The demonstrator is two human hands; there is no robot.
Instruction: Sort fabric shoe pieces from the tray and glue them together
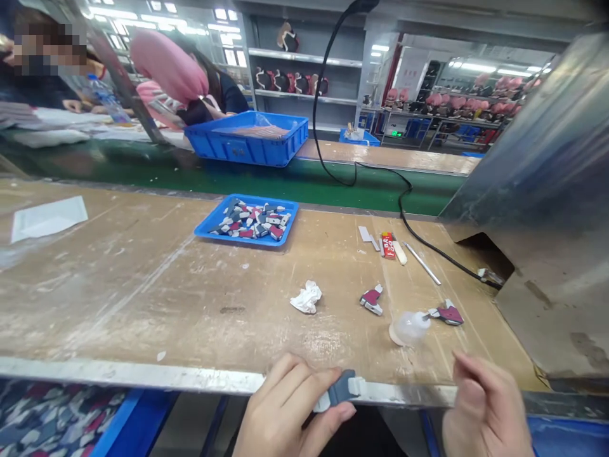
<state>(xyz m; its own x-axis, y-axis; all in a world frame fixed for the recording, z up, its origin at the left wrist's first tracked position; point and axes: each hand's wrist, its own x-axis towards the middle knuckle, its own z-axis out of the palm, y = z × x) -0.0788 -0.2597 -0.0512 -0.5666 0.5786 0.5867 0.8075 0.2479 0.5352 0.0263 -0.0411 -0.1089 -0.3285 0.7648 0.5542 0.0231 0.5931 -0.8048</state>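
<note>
My left hand (290, 406) is closed around a small dark grey and white moulded part (343, 388), pinched between thumb and fingers at the table's front edge. To its right, my right hand (488, 406) is raised with curled fingers; whether anything is in them is hidden. Just beyond the right hand stands a translucent white bottle (410, 329) with a narrow tip. Two maroon and grey parts lie on the table: one part (372, 299) left of the bottle, another part (448, 312) at its tip. A crumpled white tissue (307, 298) lies further left.
A blue tray (200, 233) of similar parts sits mid-table. A red packet (388, 245) and a thin rod (422, 263) lie near a black cable (428, 244). Metal housing (537, 190) bounds the right. Below left is a blue bin (118, 422) of parts. People work across the bench.
</note>
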